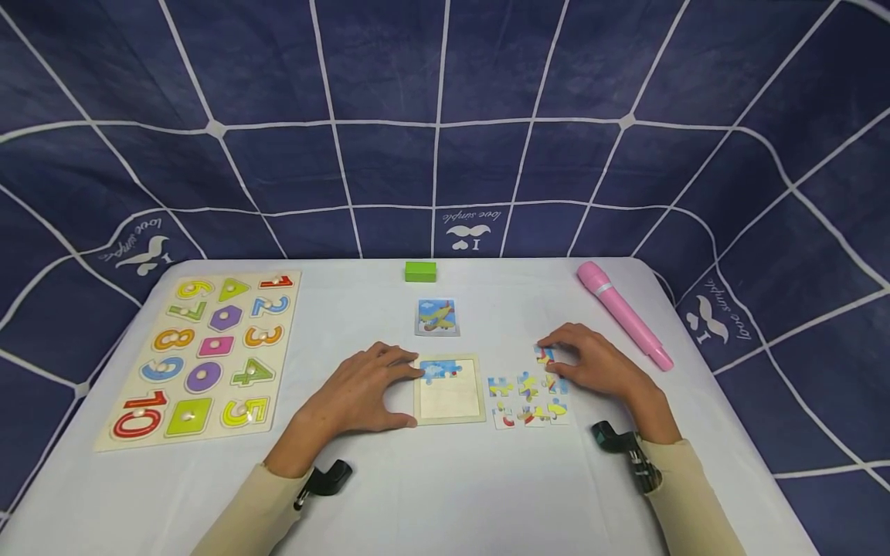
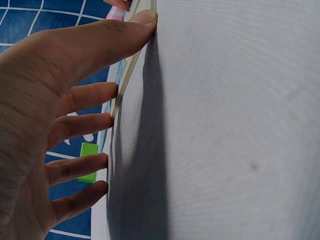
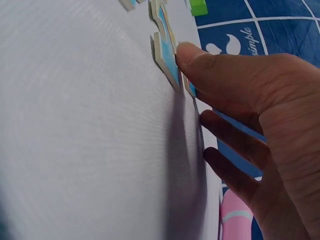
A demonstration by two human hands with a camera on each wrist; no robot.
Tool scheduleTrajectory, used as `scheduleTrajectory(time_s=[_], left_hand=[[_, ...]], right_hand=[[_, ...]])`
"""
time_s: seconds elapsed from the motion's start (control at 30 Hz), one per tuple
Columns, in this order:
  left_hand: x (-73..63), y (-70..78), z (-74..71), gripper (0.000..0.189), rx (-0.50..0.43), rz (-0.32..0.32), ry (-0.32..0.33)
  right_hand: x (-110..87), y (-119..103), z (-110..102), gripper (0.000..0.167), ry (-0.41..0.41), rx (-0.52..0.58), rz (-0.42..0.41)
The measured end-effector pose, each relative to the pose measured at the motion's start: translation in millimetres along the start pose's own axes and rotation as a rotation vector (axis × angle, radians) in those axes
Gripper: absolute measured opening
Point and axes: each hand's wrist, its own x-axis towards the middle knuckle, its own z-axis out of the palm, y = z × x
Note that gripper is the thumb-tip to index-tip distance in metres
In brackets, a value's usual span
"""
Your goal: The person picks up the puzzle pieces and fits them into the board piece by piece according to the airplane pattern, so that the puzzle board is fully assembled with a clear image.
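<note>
A shallow square puzzle tray (image 1: pixel 450 403) lies mid-table, with joined blue puzzle pieces (image 1: pixel 438 368) along its top edge. My left hand (image 1: pixel 361 390) spans the tray's left side. Its thumb (image 2: pixel 145 18) touches the near left corner, and the index finger reaches over the frame to the joined pieces. To the right of the tray, several loose puzzle pieces (image 1: pixel 526 386) lie in rows. At the far right of these rows, my right hand (image 1: pixel 591 359) pinches a blue, red and yellow puzzle piece (image 1: pixel 545 355) between thumb and forefinger.
Behind the tray is a small airplane picture card (image 1: pixel 437 317), and farther back a green block (image 1: pixel 420 271). A number-and-shape peg board (image 1: pixel 229 289) covers the left side. A pink microphone-like stick (image 1: pixel 626 315) lies at the back right. Dark blue gridded cloth surrounds the table.
</note>
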Motion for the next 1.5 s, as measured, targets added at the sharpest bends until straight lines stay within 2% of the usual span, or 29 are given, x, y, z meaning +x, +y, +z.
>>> scheduleTrajectory(time_s=[0.23,0.7,1.0,1.27,1.5], left_hand=[[-1.1,0.6,-0.6,0.074,-0.039,-0.006,0.005],[-2.0,1.8,2.6,0.075,-0.032,0.001,0.0],[-2.5,2.1,2.7,0.075,-0.022,-0.006,0.0],[-1.4,0.7,1.5,0.075,-0.014,0.001,-0.001],[-1.0,0.7,-0.6,0.075,-0.011,-0.003,-0.007]], right_hand=[[0.4,-4.0,0.1,0.036,0.011,-0.012,-0.001],[-0.1,-9.1,5.2,0.042,0.003,-0.064,0.027],[5.0,-14.2,6.9,0.038,-0.003,-0.076,0.001],[9.9,-19.4,9.6,0.039,0.029,-0.09,-0.047],[16.0,-27.9,12.6,0.04,-0.003,-0.097,-0.07]])
